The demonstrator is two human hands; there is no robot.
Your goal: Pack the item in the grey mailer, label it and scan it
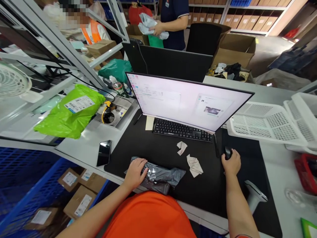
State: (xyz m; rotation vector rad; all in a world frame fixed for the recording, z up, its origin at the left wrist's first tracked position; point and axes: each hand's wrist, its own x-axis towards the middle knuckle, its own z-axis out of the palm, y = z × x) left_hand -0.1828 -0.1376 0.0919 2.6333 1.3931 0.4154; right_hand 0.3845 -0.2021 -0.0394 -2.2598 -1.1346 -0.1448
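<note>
My left hand [136,172] lies on a dark grey plastic mailer [160,175] at the desk's front edge, its thumb and fingers slightly apart on the shiny wrap. At the right, my right hand [232,162] is closed over a black computer mouse [228,152] on the dark desk mat [158,145]. A lit monitor [183,102] stands ahead of me, with a black keyboard [182,129] partly under it. Two crumpled paper scraps [194,165] lie between my hands. Close to my right forearm is a white handheld scanner [254,195].
On the left are a phone [104,153], a green parcel [74,110], a tray with a tape dispenser [108,113] and a blue crate [32,205] of boxes. White baskets [267,122] stand at right. Beyond the monitors, a person [173,23] holds a plastic-wrapped package.
</note>
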